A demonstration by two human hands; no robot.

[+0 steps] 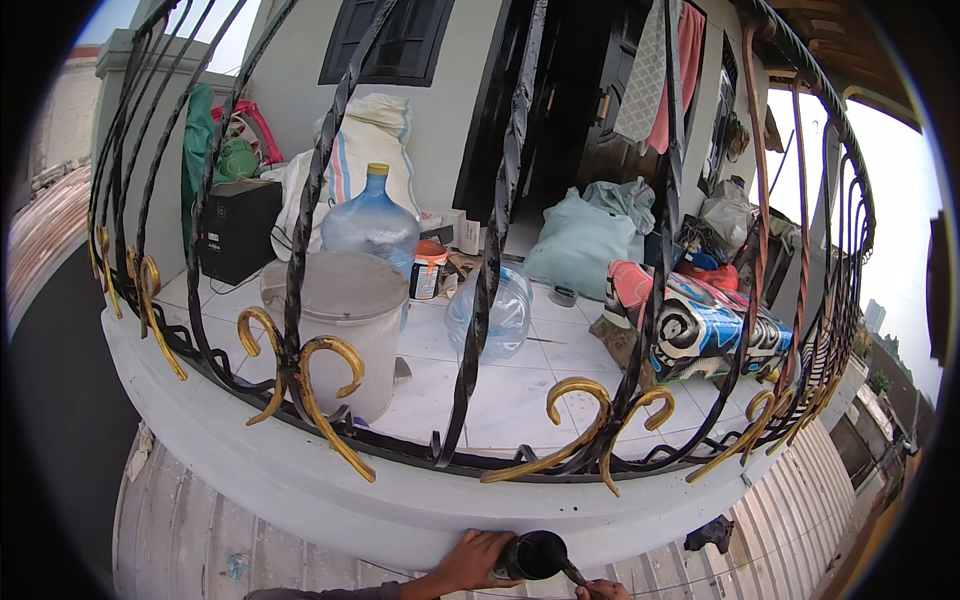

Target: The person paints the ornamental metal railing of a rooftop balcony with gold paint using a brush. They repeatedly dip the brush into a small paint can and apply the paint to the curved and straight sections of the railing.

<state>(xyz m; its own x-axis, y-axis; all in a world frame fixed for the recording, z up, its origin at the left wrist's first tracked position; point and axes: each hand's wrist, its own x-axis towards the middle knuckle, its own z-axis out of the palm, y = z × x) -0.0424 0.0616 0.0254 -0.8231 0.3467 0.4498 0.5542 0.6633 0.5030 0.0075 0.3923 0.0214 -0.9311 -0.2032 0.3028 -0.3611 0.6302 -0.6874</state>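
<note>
At the bottom edge, my left hand [474, 564] is wrapped round a small black cup [541, 555], whose dark mouth faces up toward me. My right hand [604, 590], partly cut off by the frame, grips a slim dark paintbrush [573, 573]. Its other end reaches the rim of the cup; the bristles cannot be made out. Just beyond both hands curves the white balcony ledge [430, 530]. On it stands a railing [482, 290] of twisted black bars with gold scrolls [550, 430]. Neither hand touches the railing.
Corrugated roofing [200, 530] lies below the ledge, with a dark rag [709, 534] on it. Behind the bars are a lidded bucket [340, 340], water jugs [370, 225], an orange-rimmed paint can [428, 270], a black box [240, 230], sacks [580, 245] and a patterned bundle [700, 325].
</note>
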